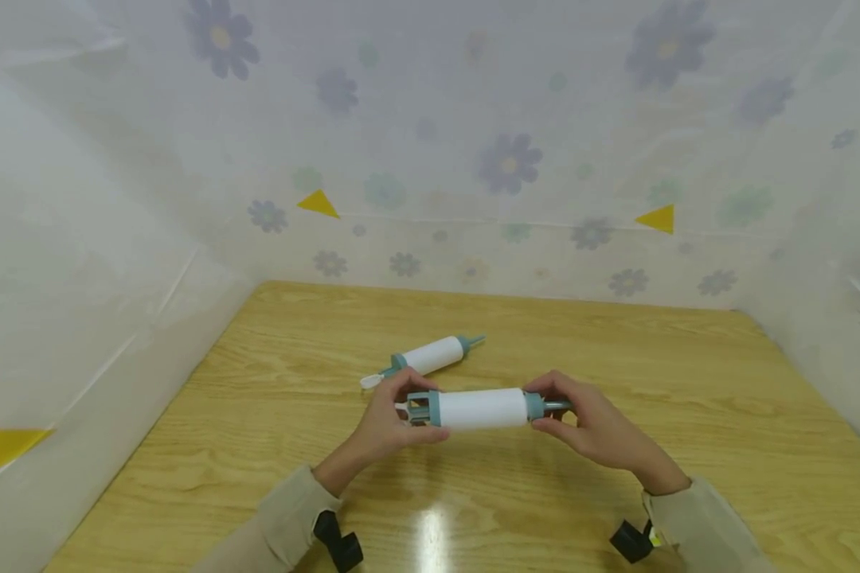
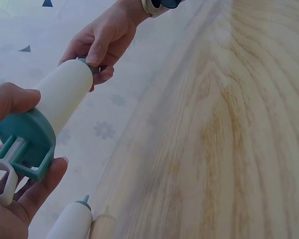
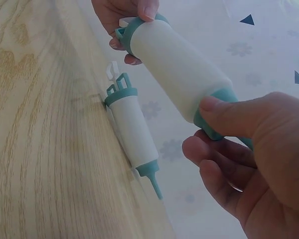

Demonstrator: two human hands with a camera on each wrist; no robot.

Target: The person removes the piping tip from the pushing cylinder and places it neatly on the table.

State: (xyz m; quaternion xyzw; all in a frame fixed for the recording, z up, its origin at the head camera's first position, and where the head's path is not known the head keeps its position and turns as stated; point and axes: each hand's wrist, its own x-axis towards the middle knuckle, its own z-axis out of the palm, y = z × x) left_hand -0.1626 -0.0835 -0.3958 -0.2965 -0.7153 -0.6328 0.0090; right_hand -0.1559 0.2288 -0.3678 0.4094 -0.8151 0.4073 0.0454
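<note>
My two hands hold a large syringe [image 1: 483, 408] with a white barrel and teal ends level above the table. Thumb and fingers of my left hand [image 1: 390, 426] grip the teal handle end, where a white pull ring [image 2: 6, 181] sticks out. My right hand [image 1: 602, 426] pinches the teal collar [image 3: 213, 112] at the nozzle end, its fingers partly covering the thin nozzle. Farther back, a second syringe [image 1: 433, 356] of the same look lies on the table, its nozzle pointing right and its white ring at the left.
The wood-grain table [image 1: 258, 446] is bounded by pale flowered sheeting [image 1: 437, 159] at the back and sides. Yellow triangles [image 1: 658, 219] mark the sheeting. A black wrist camera [image 1: 338, 543] sits by the left sleeve, another black camera [image 1: 631, 541] by the right.
</note>
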